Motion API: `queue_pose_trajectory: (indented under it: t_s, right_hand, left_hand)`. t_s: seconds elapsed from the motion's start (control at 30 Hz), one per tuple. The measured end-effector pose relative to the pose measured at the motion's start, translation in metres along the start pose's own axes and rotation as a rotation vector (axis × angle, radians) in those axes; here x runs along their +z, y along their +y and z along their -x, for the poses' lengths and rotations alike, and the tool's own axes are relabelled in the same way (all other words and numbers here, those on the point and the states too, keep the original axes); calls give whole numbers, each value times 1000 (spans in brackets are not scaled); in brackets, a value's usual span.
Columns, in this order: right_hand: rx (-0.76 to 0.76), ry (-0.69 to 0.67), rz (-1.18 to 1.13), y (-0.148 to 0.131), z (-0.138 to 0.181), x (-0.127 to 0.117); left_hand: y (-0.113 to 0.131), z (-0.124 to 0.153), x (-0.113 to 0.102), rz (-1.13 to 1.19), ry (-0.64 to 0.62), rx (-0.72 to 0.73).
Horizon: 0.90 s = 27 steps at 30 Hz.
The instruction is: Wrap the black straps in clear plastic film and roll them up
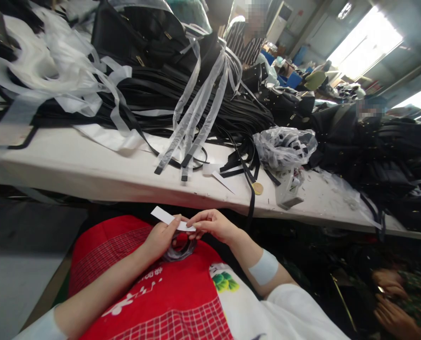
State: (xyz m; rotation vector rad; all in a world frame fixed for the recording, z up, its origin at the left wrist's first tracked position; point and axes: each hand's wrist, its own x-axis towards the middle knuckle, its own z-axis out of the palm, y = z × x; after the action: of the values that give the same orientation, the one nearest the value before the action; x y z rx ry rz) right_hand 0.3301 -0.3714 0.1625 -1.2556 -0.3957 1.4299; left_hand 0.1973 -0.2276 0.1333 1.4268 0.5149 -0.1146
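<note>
Both forearms come up from the lower edge of the view and meet over the lap, below the front edge of the bench [90,165]. The left hand [160,240] is turned palm inward, its wrist slightly bent, with thumb and fingertips closed on a white strip [168,218]. The strip's free end sticks out up and to the left of that hand. The right hand [213,224] reaches in from the other side, elbow bent, its thumb and forefinger pinching the same strip's near end while the other fingers curl loosely. The strip is held in the air between the two hands, clear of the bench.

Just under the hands sits a dark ring [181,251] (whether a finger holds it I cannot tell), against a red apron [161,293]. A pale patch [263,267] lies across the right forearm.

On the bench, a heap of black straps [203,106] mixes with clear ribbons [196,118], and a crumpled plastic bag [284,147] lies to the right. A second person's hands [391,295] show at the lower right, well apart from the strip.
</note>
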Motion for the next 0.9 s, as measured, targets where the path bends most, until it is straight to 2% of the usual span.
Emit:
queue_pose_trajectory:
  t_s: [0.3,0.5,0.73,0.9]
  right_hand:
    - [70,17,44,0,-4,-1]
    - [46,-82,-4,-3,0,-5]
    - [73,-60,25,-1,-1,-6]
    - [64,-27,103,-1,-3,-4]
  left_hand:
    - [2,4,-2,-105,28,-2]
    - [4,4,-2,-75,30,9]
    - [1,3,-3,-122,34,20]
    - [7,5,-5,-207,-7,19]
